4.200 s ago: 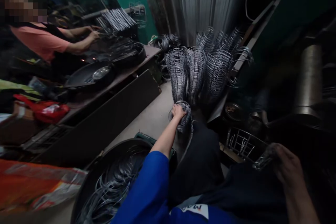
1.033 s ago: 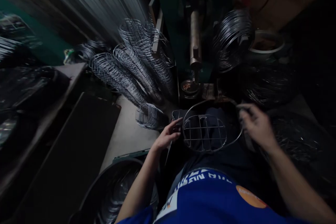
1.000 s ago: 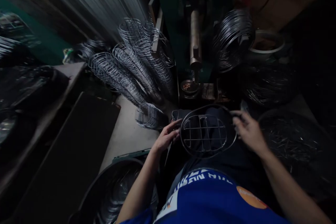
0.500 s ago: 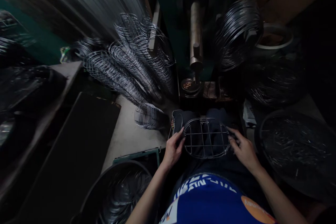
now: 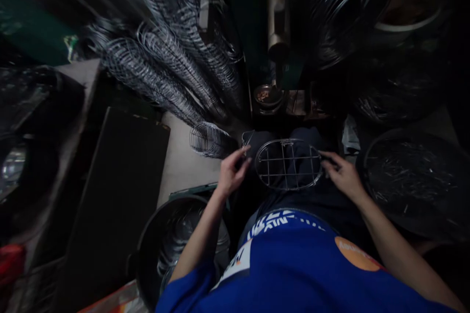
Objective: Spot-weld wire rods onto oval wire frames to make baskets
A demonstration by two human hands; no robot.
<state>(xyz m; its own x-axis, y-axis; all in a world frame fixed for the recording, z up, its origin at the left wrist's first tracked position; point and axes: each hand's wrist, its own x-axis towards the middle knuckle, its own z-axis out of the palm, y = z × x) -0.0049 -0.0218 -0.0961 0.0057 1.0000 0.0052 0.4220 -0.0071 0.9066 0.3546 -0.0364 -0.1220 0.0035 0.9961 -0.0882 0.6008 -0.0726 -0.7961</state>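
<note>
An oval wire rack [image 5: 289,174] with a grid of crossing wires lies over my lap. My right hand [image 5: 340,171] grips its right end between thumb and fingers. My left hand [image 5: 234,168] is off to the left of the rack, apart from its rim, with thumb and fingers brought together around a thin bent wire [image 5: 246,138]. Part of that wire sticks up above the fingertips. Blur hides the exact contact.
Long stacks of wire racks [image 5: 157,76] lean at the upper left, with a short stack [image 5: 209,139] below. A metal machine arm [image 5: 278,24] hangs ahead, above a small bowl [image 5: 269,95]. Black tubs stand at the lower left [image 5: 141,249] and right [image 5: 369,146].
My left hand has let go of the rack's left rim and moved left. My right hand still holds the right end. The view has tilted down.
</note>
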